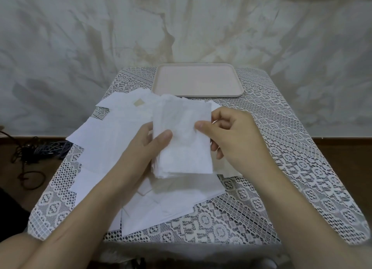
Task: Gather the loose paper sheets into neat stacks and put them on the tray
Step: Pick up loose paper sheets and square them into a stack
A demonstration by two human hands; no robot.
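At the middle of the table, the left hand point(149, 142) grips a small stack of white sheets point(185, 144) from its left edge, thumb pressed flat on the top sheet and the other fingers hidden behind the paper; the right hand point(233, 136) pinches the same stack at its right edge, thumb on the face near the upper corner and fingers curled round behind; between the two hands the stack is lifted off the table and tilted towards the camera, its lower edges slightly fanned and uneven; beneath and to the left of it, loose sheets point(108, 144) lie spread in an overlapping heap over the near and left part of the table, some jutting past the left edge; a small tan square point(139, 103) shows among them near the far side of the heap; beyond the paper, at the far edge of the table, sits the pale pink tray point(198, 67), its near rim just beside the farthest sheets; a white lace tablecloth point(298, 168) covers the table; dark cables point(30, 154) lie tangled on the brown floor to the left; a creased pale cloth point(80, 47) hangs behind.
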